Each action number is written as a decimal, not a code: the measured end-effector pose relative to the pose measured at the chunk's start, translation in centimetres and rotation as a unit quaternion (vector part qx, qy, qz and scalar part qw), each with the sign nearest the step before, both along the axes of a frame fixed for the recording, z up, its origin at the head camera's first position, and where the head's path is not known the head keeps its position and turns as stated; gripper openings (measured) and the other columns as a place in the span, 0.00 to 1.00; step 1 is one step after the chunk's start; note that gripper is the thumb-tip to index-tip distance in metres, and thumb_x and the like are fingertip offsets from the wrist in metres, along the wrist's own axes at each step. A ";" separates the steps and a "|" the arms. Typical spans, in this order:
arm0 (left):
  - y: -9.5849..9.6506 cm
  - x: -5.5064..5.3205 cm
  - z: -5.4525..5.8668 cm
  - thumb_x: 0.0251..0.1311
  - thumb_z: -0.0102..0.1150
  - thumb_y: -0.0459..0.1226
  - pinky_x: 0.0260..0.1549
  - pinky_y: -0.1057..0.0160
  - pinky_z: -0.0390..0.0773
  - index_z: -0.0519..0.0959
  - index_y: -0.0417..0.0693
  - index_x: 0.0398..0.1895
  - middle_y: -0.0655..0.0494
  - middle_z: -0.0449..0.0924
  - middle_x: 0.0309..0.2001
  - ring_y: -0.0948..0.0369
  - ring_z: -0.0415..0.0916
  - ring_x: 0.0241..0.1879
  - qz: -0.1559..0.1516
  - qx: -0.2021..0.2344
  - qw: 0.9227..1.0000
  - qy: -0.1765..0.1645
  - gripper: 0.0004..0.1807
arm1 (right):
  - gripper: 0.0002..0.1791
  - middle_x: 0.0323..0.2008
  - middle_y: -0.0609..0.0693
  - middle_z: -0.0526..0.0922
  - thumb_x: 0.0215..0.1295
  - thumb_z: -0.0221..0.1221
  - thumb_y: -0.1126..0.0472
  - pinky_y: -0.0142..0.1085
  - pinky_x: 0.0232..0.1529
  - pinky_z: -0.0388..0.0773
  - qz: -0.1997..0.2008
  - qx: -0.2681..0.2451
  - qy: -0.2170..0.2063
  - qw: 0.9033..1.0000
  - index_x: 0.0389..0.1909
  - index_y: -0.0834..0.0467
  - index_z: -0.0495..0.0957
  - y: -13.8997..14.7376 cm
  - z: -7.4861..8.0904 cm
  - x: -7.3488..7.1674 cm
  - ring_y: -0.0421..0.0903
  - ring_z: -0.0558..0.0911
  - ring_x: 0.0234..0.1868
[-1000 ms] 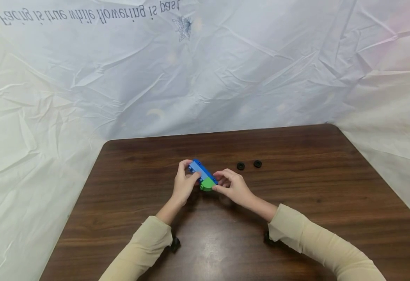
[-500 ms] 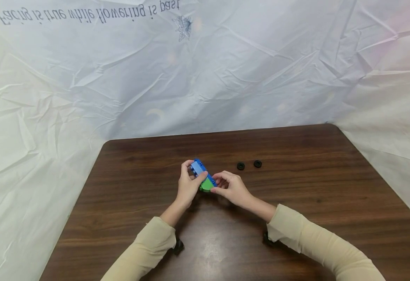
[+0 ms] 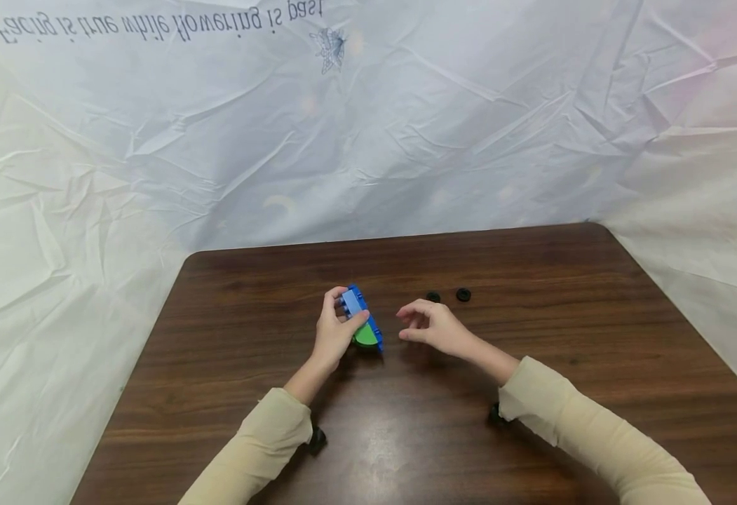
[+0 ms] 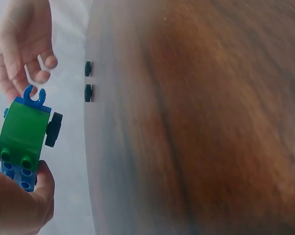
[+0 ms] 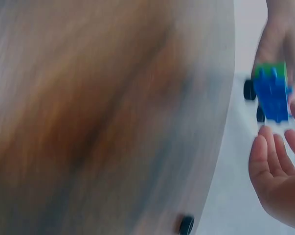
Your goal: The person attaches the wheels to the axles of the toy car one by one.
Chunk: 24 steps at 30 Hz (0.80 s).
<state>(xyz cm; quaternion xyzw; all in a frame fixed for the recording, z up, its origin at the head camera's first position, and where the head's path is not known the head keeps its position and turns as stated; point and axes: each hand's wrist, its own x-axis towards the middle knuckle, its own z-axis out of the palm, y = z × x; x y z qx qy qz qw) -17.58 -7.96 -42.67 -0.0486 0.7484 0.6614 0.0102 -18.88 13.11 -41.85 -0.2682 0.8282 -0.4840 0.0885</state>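
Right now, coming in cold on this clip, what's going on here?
A person's left hand has a blue and green block vehicle in its grip, held up above the table. The right hand is beside it, apart from it and holding nothing. Black fitted wheels show along one side of the vehicle, and two loose wheels lie on the table just beyond the right hand, one partly hidden by it in the head view.

Bricks [image 4: 25, 129] — smooth plastic; table [image 3: 532, 315] — glossy wood-grain.
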 end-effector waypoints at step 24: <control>-0.7 -0.3 -0.4 0.54 0.55 0.34 0.32 0.62 0.77 0.57 0.56 0.57 0.47 0.63 0.51 0.53 0.70 0.42 -0.023 0.012 1.000 -0.007 0.29 | 0.27 0.51 0.66 0.67 0.57 0.57 0.59 0.42 0.38 0.75 -0.138 0.050 -0.147 0.978 0.55 0.67 0.63 10.0 -1.3 -7.0 0.50 0.74 0.41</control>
